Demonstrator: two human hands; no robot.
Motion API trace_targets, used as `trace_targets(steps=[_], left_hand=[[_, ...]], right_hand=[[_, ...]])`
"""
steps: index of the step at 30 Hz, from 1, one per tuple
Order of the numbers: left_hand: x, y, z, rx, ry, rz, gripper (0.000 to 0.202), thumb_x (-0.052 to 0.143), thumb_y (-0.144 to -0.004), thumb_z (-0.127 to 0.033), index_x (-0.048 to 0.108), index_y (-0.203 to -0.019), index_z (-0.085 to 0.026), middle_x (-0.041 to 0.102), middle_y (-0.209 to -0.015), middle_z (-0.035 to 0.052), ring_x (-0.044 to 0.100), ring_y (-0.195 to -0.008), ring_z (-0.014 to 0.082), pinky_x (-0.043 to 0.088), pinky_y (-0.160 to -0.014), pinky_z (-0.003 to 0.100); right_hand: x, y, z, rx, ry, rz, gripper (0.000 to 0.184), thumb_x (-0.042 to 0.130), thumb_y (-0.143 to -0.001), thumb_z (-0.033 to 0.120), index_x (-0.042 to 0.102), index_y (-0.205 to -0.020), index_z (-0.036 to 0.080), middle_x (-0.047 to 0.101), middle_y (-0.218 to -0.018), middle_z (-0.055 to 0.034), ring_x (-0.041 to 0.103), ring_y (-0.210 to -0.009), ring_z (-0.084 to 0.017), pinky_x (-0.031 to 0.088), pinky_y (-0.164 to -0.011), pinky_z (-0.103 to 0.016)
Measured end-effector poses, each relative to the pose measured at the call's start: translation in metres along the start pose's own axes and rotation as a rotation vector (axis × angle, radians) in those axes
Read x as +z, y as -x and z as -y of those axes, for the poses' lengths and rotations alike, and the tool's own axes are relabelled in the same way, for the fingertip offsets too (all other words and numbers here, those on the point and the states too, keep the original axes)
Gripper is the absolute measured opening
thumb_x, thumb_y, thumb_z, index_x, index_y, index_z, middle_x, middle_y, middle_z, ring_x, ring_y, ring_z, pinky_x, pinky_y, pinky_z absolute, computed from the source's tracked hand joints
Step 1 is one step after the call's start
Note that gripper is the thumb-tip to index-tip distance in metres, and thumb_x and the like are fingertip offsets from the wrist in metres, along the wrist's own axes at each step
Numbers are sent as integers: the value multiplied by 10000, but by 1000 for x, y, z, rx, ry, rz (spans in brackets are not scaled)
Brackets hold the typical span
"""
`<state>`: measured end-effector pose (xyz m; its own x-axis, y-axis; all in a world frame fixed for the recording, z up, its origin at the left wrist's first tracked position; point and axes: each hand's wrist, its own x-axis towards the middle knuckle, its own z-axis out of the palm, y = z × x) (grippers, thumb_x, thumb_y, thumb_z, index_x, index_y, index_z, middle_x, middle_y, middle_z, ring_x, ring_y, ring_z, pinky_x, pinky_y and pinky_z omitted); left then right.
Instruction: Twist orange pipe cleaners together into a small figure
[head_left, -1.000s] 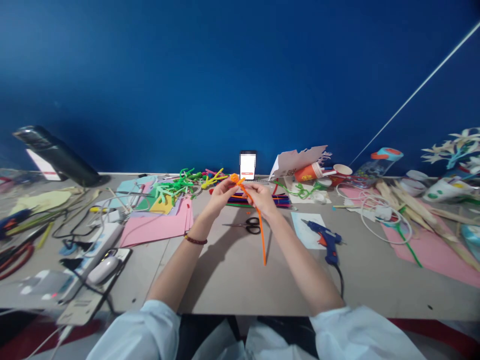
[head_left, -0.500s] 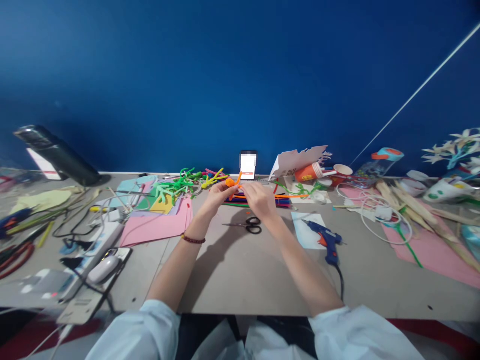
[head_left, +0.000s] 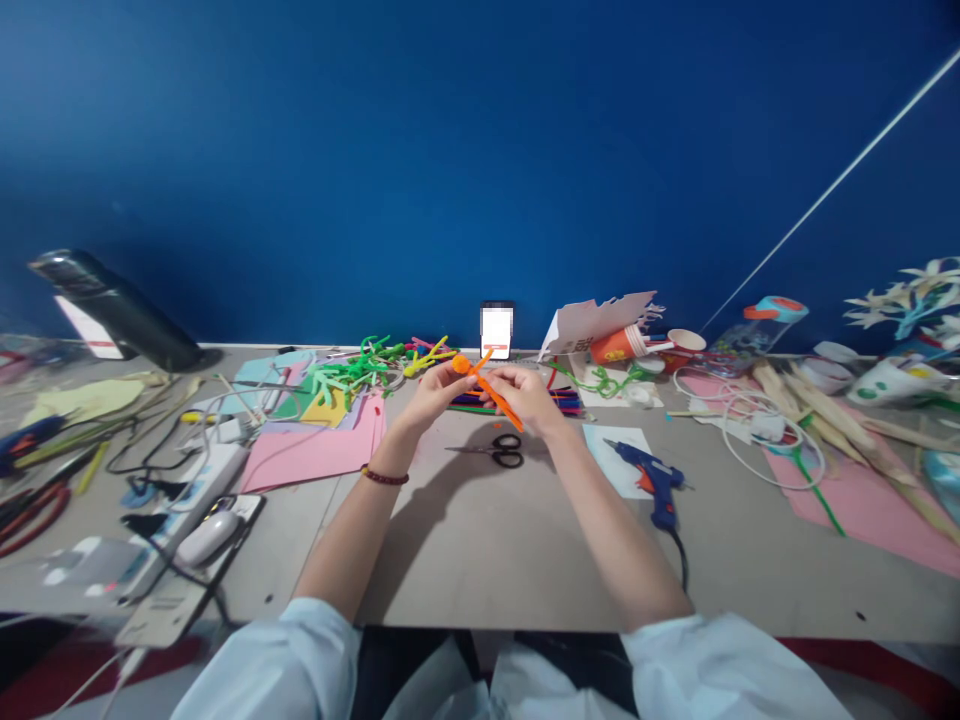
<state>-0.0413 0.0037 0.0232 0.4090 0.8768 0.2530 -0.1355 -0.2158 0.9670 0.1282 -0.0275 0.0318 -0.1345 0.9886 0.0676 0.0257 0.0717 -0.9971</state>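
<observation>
Both my hands are raised over the middle of the grey table (head_left: 465, 540), pinching one orange pipe cleaner (head_left: 491, 388). My left hand (head_left: 436, 390) grips its curled top end, with a dark bead bracelet on that wrist. My right hand (head_left: 527, 395) pinches the stem, whose free end slants down and to the right. Black-handled scissors (head_left: 496, 451) lie on the table just below my hands. A bundle of coloured pipe cleaners (head_left: 559, 402) lies behind them.
A blue glue gun (head_left: 651, 482) lies at the right on white paper. Pink paper sheets (head_left: 315, 445), green pipe-cleaner shapes (head_left: 349, 372), a phone (head_left: 496, 329), paper cups (head_left: 626, 345), a power strip with cables (head_left: 199, 480) and a white cord coil (head_left: 757, 430) crowd the table.
The pipe cleaner's free end swung from hanging down, out to the right, and now slants down-right. My hands stayed in place, working the curled end.
</observation>
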Motion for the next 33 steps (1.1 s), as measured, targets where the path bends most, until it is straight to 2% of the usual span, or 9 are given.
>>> trace_targets(steps=[5,11,14,17,21,23,26,29,33], left_hand=[[-3,2,-2,-10,4,100,239,713,-721,-357,659,-849,-163,673,-856,53,634,-822,173,499,-801,326],[-4,0,2,16,34,38,258,734,-694,-366,656,-837,-166,677,-854,54,636,-843,184,500,-831,346],[-5,-1,3,0,33,3,260,726,-701,-357,668,-861,-160,681,-877,61,637,-857,190,491,-846,349],[-6,-3,1,-9,87,-74,274,686,-727,-371,682,-909,-167,685,-920,60,631,-895,189,478,-848,316],[-10,-7,-4,-9,165,-197,306,621,-738,-437,682,-862,-164,675,-812,53,624,-763,169,488,-689,277],[-12,-8,-6,-23,143,-278,293,608,-737,-442,668,-759,-156,623,-647,31,574,-601,136,454,-566,251],[-15,-8,-9,-102,90,-309,361,580,-752,-479,632,-613,-149,536,-497,12,475,-446,100,381,-453,237],[-16,-5,-12,-223,92,-144,496,505,-771,-586,629,-578,-146,550,-487,41,484,-432,113,363,-417,247],[-13,-1,-14,-250,129,12,477,526,-754,-606,657,-651,-159,602,-559,50,509,-467,125,389,-446,262]], right_hand=[[-3,3,6,222,-232,168,181,681,-753,345,649,-811,177,644,-603,-16,607,-506,-121,464,-442,-209],[1,1,3,302,-428,266,188,687,-746,323,597,-808,170,565,-554,45,452,-361,-38,285,-320,-143],[3,-1,1,259,-447,257,218,699,-728,341,571,-776,172,540,-539,62,365,-325,-14,191,-294,-139],[3,-2,2,242,-448,221,258,713,-711,365,537,-731,177,527,-526,67,332,-320,-10,175,-296,-143],[4,-2,4,236,-372,135,289,697,-720,418,521,-721,188,523,-531,58,332,-327,-24,192,-313,-166],[5,-1,5,149,-229,13,276,662,-746,445,545,-767,196,538,-542,43,364,-348,-49,237,-339,-190],[4,5,7,-169,157,-184,215,567,-827,423,588,-821,210,597,-640,-7,511,-510,-118,371,-475,-236],[3,11,10,-444,556,-241,231,469,-897,373,629,-847,214,655,-805,-65,583,-737,-184,411,-663,-290],[4,13,9,-542,796,-160,319,401,-938,376,664,-863,211,678,-872,-105,589,-842,-230,391,-742,-325]])
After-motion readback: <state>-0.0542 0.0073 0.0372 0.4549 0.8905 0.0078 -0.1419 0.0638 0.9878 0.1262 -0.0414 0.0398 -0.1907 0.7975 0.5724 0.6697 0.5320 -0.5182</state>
